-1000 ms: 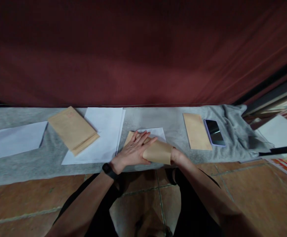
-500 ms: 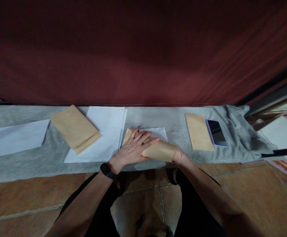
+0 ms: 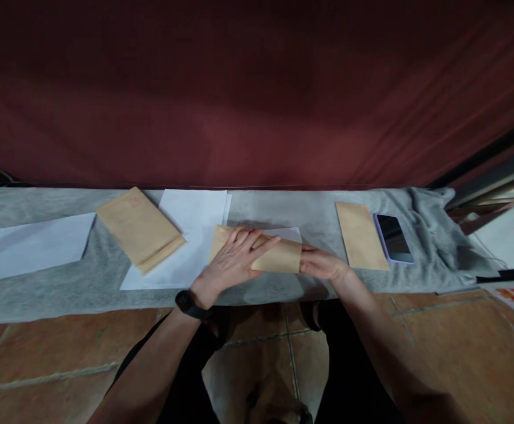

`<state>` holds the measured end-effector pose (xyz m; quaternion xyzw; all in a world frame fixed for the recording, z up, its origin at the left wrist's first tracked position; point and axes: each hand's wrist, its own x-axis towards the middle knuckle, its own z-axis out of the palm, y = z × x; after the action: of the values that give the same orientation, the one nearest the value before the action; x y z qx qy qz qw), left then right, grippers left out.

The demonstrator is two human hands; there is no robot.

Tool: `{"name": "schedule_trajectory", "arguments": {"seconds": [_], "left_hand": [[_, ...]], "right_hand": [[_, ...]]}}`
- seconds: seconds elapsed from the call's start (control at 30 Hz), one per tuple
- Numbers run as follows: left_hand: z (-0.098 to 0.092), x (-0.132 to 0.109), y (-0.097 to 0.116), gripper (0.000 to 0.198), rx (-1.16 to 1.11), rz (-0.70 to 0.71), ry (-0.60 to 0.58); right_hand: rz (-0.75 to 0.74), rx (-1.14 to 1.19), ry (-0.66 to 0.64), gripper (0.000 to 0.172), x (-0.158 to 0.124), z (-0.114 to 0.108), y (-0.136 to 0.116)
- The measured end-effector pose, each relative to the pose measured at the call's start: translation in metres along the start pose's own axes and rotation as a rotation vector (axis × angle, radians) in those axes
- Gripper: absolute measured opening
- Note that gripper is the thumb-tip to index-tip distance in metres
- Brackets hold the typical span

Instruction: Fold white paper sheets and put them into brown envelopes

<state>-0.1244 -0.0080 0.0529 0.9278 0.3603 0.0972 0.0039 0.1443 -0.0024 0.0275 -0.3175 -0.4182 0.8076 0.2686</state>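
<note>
A brown paper envelope (image 3: 278, 256) is held above the grey cloth near its front edge, its body bulged. My left hand (image 3: 234, 256), wearing a dark wristband, is closed over the envelope's left part, with the fingers across its upper face. At the open right end is my right hand (image 3: 322, 263). Its fingertips are hidden inside or behind the envelope, so I cannot see whether they are apart. Just behind the envelope, part of a white paper (image 3: 292, 234) shows on the cloth.
Left of my hands, a stack of brown envelopes (image 3: 139, 229) overlaps large white sheets (image 3: 195, 206). Farther left lies folded white paper (image 3: 36, 244). To the right, a single brown envelope (image 3: 362, 235) lies beside a phone (image 3: 393, 238). A dark red surface (image 3: 257, 118) rises behind the cloth.
My right hand has drawn back to the right, out of the envelope's open end, where it was in up to the wrist. The envelope has shifted slightly left with my left hand.
</note>
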Motion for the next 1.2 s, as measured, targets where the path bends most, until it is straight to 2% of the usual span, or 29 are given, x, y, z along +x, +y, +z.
{"name": "schedule_trajectory", "arguments": {"seconds": [0.03, 0.1, 0.17, 0.23, 0.3, 0.37, 0.43, 0.53, 0.73, 0.9, 1.03, 1.13, 1.2], "left_hand": [[-0.001, -0.002, -0.006, 0.1, -0.004, -0.034, 0.006], [-0.003, -0.008, -0.02, 0.105, -0.018, -0.124, 0.018], [-0.002, -0.014, -0.035, 0.11, -0.047, -0.243, 0.021], [0.001, -0.021, -0.048, 0.115, -0.067, -0.333, -0.008], [0.006, -0.026, -0.056, 0.119, -0.094, -0.385, -0.059], [0.011, -0.029, -0.059, 0.121, -0.12, -0.406, -0.108], [0.015, -0.03, -0.059, 0.123, -0.142, -0.405, -0.141], [0.018, -0.029, -0.058, 0.123, -0.158, -0.389, -0.164], [0.019, -0.027, -0.059, 0.12, -0.168, -0.379, -0.181], [0.019, -0.027, -0.059, 0.119, -0.159, -0.375, -0.164], [0.021, -0.027, -0.061, 0.121, -0.158, -0.354, -0.145], [0.023, -0.028, -0.063, 0.122, -0.163, -0.35, -0.127], [0.024, -0.028, -0.063, 0.122, -0.163, -0.352, -0.122]], "right_hand": [[-0.008, -0.013, 0.026, 0.037, -0.002, -0.007, -0.003], [-0.057, -0.137, 0.179, 0.034, -0.005, -0.022, -0.009], [-0.119, -0.371, 0.491, 0.03, -0.005, -0.032, -0.011], [-0.12, -0.714, 0.799, 0.027, -0.001, -0.036, -0.007], [-0.066, -1.051, 0.931, 0.028, 0.005, -0.033, 0.003], [0.016, -1.277, 0.945, 0.04, 0.011, -0.024, 0.012], [0.091, -1.403, 0.947, 0.053, 0.015, -0.014, 0.019], [0.128, -1.469, 0.945, 0.056, 0.019, -0.004, 0.022], [0.195, -1.394, 0.94, 0.047, 0.021, -0.007, 0.016], [0.042, -1.365, 0.903, 0.033, 0.021, -0.01, 0.02], [-0.018, -1.226, 0.884, 0.032, 0.025, -0.014, 0.024], [-0.086, -1.074, 0.89, 0.015, 0.023, -0.027, 0.015], [-0.131, -1.006, 0.944, 0.0, 0.017, -0.039, 0.005]]}}
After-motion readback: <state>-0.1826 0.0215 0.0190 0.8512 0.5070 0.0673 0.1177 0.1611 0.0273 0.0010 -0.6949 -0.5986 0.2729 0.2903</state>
